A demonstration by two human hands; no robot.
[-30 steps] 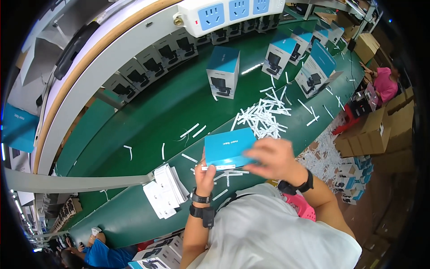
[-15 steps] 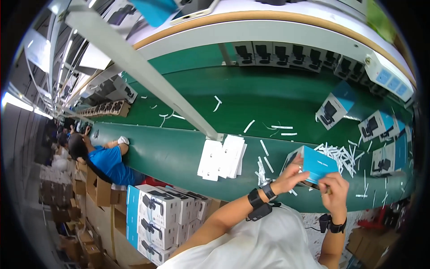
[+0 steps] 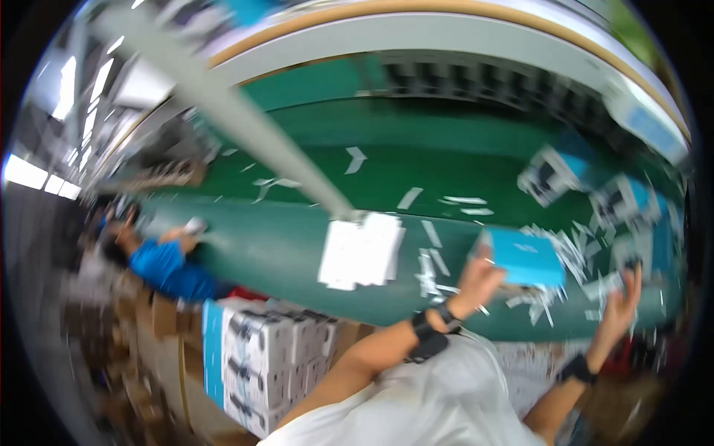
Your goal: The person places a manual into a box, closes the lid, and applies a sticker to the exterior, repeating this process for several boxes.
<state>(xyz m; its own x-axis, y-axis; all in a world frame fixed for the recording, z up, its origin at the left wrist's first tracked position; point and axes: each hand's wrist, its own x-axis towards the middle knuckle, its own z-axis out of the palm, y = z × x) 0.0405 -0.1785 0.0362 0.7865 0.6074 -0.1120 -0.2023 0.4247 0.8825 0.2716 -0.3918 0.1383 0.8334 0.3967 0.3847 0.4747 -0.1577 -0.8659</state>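
Observation:
A small carton with a bright blue top point(image 3: 526, 256) is held over the green worktop, with my left hand point(image 3: 478, 281) closed round its left end. My right hand point(image 3: 619, 306) has come away from that carton; its fingers look stretched out and apart, though motion blurs them. Their tips come up in front of another blue-and-white carton point(image 3: 660, 249) at the right; whether they touch it I cannot tell. Torn white paper strips point(image 3: 573, 253) lie heaped behind and beside the held carton.
A stack of white leaflets point(image 3: 362, 251) lies left of my hands. More cartons point(image 3: 550, 178) stand at the far right. A metal post point(image 3: 260, 137) slants down to the worktop. Several stacked boxes point(image 3: 256, 357) stand at lower left. A person in blue point(image 3: 167, 260) sits farther left.
My right hand has let go of the blue-topped carton and moved right, its fingers opening. My left hand still grips the carton. The whole view has shifted slightly and blurred.

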